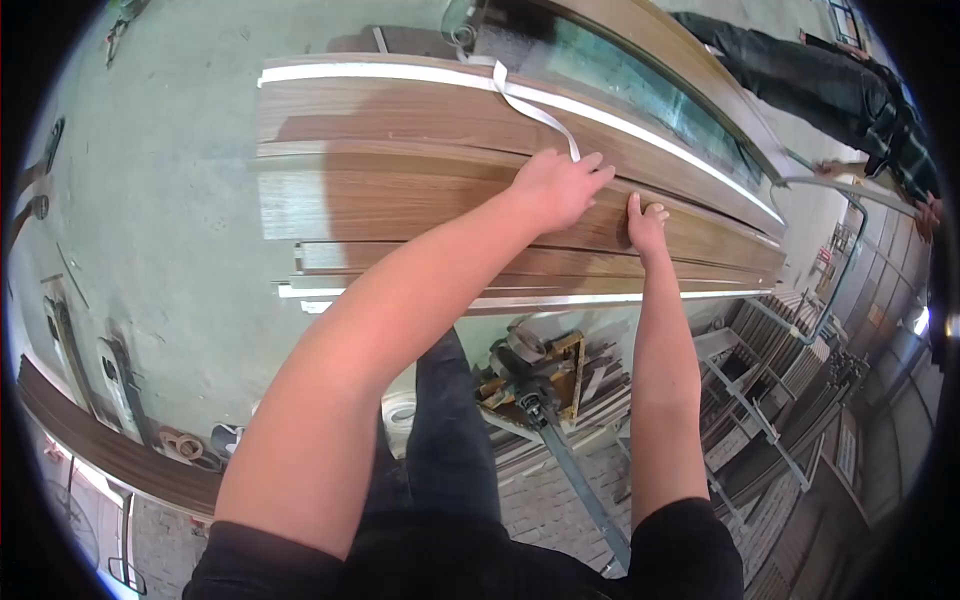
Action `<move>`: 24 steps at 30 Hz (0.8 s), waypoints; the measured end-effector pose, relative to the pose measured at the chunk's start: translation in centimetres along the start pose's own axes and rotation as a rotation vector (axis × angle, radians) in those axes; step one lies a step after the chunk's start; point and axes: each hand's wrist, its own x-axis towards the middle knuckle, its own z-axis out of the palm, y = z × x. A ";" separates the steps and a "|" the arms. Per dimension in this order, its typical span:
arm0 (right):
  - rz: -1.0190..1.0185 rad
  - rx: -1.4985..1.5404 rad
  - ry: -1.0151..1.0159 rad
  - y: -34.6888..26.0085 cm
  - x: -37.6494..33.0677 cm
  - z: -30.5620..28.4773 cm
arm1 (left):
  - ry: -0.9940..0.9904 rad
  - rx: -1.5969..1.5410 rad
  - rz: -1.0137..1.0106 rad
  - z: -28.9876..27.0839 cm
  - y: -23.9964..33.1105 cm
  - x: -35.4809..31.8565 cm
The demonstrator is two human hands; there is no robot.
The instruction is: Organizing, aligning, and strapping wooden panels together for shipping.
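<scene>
Long wood-grain profiles (420, 205) lie side by side in front of me, running left to right. A white strip (400, 73) runs along the far profile. One loose length of it, a white tape (535, 112), has peeled up and curls toward me. My left hand (563, 190) is closed on the end of this tape, above the middle of the profiles; the fingertips partly hide the grip. Just to its right, my right hand (648, 228) rests on a brown profile, thumb and fingers apart, holding nothing that I can see.
Beyond the profiles stands a framed glass panel (640, 85). A person in dark clothes (820, 90) is at the far right, hands near a metal frame (850, 235). Below the profiles are a metal stand (570, 480), a wooden tray (575, 375) and racks of bars (750, 370).
</scene>
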 end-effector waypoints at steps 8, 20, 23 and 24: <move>-0.036 0.013 -0.070 1.9 0.3 -0.7 | -0.482 0.205 -0.278 -6.8 -5.9 -0.2; -0.232 -0.244 0.001 2.2 2.4 1.5 | -0.234 1.397 -1.469 -63.3 -5.6 -55.1; -0.189 -0.253 0.048 3.2 2.6 -0.6 | -0.134 1.054 -1.393 -48.2 -9.1 -52.2; -0.170 -0.252 0.021 3.6 2.6 -1.2 | -0.018 0.832 -1.280 -43.5 -10.0 -47.9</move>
